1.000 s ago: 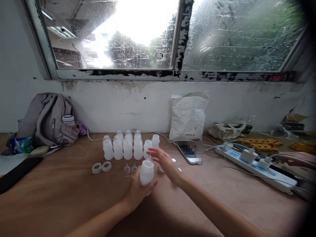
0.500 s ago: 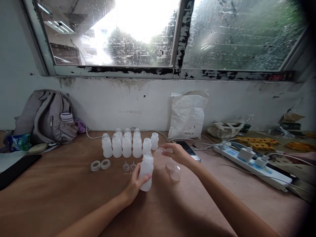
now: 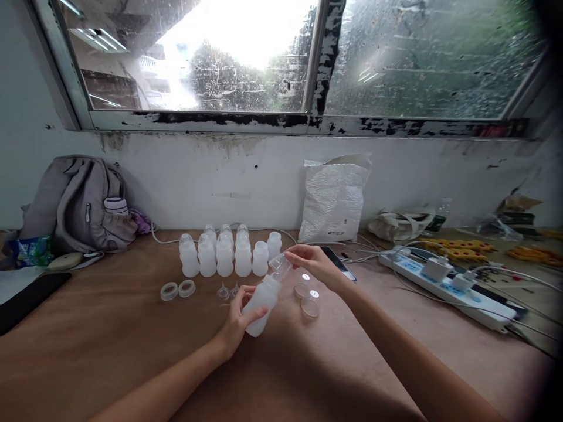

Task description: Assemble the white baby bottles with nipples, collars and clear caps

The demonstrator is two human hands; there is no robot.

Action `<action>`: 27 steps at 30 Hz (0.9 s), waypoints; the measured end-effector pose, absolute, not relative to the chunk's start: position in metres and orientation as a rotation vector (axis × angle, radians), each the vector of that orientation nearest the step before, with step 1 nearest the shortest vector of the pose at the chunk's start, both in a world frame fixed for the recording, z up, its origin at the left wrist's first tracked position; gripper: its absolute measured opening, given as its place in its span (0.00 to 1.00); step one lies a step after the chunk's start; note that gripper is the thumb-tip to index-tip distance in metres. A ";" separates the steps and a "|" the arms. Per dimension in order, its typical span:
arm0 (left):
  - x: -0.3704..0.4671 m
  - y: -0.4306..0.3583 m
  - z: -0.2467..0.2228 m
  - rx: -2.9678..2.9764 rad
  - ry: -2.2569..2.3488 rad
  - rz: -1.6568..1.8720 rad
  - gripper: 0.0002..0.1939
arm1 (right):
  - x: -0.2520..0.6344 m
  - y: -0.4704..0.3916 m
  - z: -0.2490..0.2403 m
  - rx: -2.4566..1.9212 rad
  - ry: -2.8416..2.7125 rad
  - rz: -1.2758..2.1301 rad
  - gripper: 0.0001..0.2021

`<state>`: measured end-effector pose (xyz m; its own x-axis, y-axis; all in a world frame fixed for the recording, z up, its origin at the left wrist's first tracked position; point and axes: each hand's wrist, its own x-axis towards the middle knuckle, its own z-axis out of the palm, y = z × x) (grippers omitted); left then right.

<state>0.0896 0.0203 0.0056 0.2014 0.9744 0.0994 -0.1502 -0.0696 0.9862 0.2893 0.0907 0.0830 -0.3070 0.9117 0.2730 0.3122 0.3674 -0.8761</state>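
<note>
My left hand [image 3: 237, 323] is wrapped round a frosted white baby bottle [image 3: 263, 303], tilted with its top toward the upper right. A clear nipple shows at the bottle's top. In a pinch of its fingers, my right hand [image 3: 313, 262] has a clear dome cap [image 3: 280, 262] over the nipple; whether it is seated I cannot tell. Behind stand several similar bottles [image 3: 224, 258], most with clear tops. Two open-necked bottles [image 3: 260, 259] are at that group's right. Loose clear nipples [image 3: 223, 291] lie left of the held bottle, and clear round discs [image 3: 310, 308] lie right of it.
Two white collar rings [image 3: 186, 288] lie at the left of the bottles. Behind my right hand are a phone [image 3: 338, 264] and a silvery-white mailer bag [image 3: 333, 199]. A power strip [image 3: 448, 290] with cables lies to the right, a backpack [image 3: 79, 205] at the left.
My right hand has brought the clear cap left onto the bottle's top. The bottle, upright before, now leans to the right in my left hand.
</note>
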 end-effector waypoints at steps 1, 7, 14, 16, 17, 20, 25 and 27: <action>0.090 0.020 0.006 1.262 0.914 1.174 0.16 | 0.288 0.091 0.082 -1.085 -1.833 0.918 0.17; 0.087 0.023 0.010 1.275 0.935 1.186 0.17 | 0.284 0.088 0.077 -1.119 -1.921 0.937 0.16; 0.066 0.041 0.042 1.391 0.976 1.283 0.18 | 0.273 0.073 0.079 -1.080 -1.946 1.066 0.14; 0.061 0.043 0.056 1.422 0.984 1.300 0.13 | 0.265 0.066 0.077 -1.031 -1.918 0.976 0.15; 0.058 0.042 0.063 1.449 0.991 1.281 0.11 | 0.261 0.063 0.076 -1.009 -1.904 0.897 0.16; 0.054 0.037 0.077 1.539 1.006 1.218 0.12 | 0.249 0.051 0.067 -0.959 -1.845 0.666 0.19; 0.055 0.024 0.087 1.538 1.015 1.288 0.17 | 0.240 0.035 0.059 -0.939 -1.682 0.674 0.19; 0.056 0.018 0.090 1.510 0.980 1.296 0.16 | 0.239 0.031 0.060 -0.935 -1.633 0.726 0.19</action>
<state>0.0564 0.0178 0.0897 0.1401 0.9482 0.2852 0.0165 -0.2902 0.9568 0.2388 0.0312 0.0602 -0.1236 0.8623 0.4911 0.2126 0.5064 -0.8356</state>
